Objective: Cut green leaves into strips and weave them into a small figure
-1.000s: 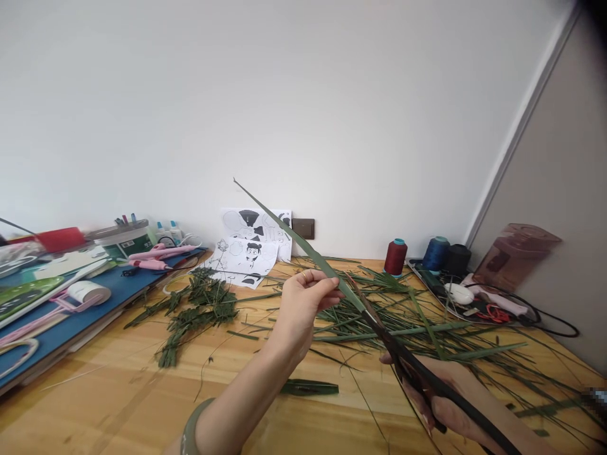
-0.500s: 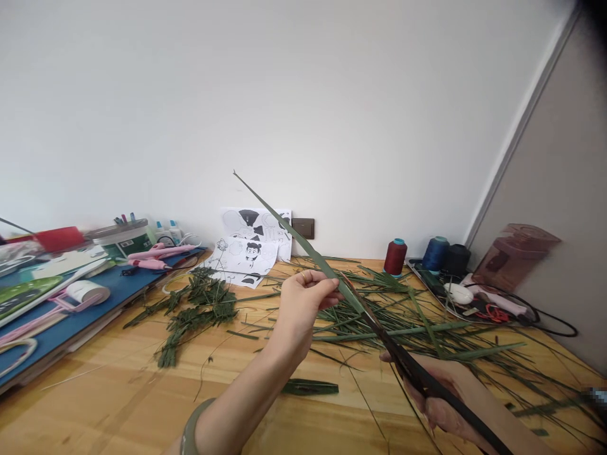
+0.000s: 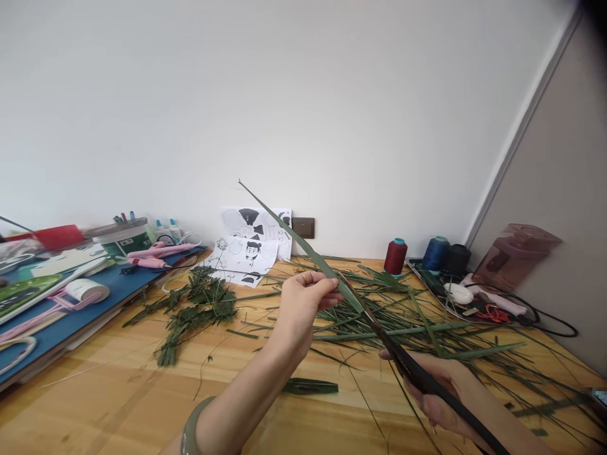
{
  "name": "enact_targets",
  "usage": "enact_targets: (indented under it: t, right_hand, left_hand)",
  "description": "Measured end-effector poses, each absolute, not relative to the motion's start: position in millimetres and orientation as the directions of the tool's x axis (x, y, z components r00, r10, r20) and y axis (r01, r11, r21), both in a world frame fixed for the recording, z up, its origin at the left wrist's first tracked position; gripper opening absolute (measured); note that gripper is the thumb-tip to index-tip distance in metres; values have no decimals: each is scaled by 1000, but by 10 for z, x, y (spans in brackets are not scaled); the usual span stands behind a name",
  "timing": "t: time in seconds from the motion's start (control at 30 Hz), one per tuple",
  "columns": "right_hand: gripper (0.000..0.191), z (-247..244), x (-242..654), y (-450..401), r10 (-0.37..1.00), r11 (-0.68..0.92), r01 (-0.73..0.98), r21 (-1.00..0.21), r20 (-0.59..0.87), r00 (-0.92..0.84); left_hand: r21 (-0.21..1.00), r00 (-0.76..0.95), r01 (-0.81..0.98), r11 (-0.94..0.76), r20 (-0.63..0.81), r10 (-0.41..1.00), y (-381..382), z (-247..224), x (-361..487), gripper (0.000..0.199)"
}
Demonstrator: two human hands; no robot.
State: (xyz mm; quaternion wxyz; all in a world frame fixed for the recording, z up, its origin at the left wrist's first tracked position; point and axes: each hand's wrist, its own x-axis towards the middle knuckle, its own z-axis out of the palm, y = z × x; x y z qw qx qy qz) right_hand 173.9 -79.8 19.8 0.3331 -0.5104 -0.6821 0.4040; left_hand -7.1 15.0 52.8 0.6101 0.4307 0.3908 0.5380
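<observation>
Between thumb and fingers, my left hand [image 3: 308,300] pinches a long green leaf strip [image 3: 313,254] near its wide lower end. The strip's thin, split tip points up and to the left. My right hand [image 3: 441,392] is closed around dark scissors [image 3: 408,366]. Their blades lie along the lower end of the strip; how far apart they are I cannot tell. Beneath both hands, many cut leaf strips [image 3: 379,322] are heaped on the wooden table. Woven green leaf pieces [image 3: 199,303] lie left of my left hand, and a short leaf piece [image 3: 313,386] lies below it.
Printed drawing sheets [image 3: 251,246] lean on the wall near a brown switch [image 3: 303,227]. Red thread [image 3: 396,256] stands behind the leaves. A tray [image 3: 455,309] with tools and spools sits at right. A blue mat [image 3: 109,291] holding a pink glue gun [image 3: 152,254] is at left.
The leaf strip's upper tip has dipped slightly down and to the right. Both hands stay in nearly the same place with the same grip.
</observation>
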Motion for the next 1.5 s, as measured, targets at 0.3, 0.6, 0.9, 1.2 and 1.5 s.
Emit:
enact_targets:
  t: [0.3, 0.6, 0.9, 1.2, 1.5]
  right_hand:
    - [39, 263, 1738, -804, 978, -8, 479, -878, -107, -180]
    - [50, 293, 1730, -798, 973, -64, 504, -862, -166, -161]
    - [58, 227, 1741, -783, 964, 98, 432, -897, -23, -267]
    - [51, 238, 1766, -860, 979, 69, 455, -888, -28, -202]
    - [59, 141, 1771, -776, 966, 65, 380, -922, -38, -257]
  left_hand:
    - [945, 113, -322, 48, -12, 993, 164, 531, -74, 13]
    - [952, 165, -304, 17, 36, 986, 158, 538, -104, 14]
    - [955, 139, -296, 22, 20, 990, 155, 569, -92, 12]
    - [958, 131, -286, 6, 33, 991, 140, 563, -93, 14]
    - [957, 100, -291, -2, 33, 994, 132, 576, -110, 13]
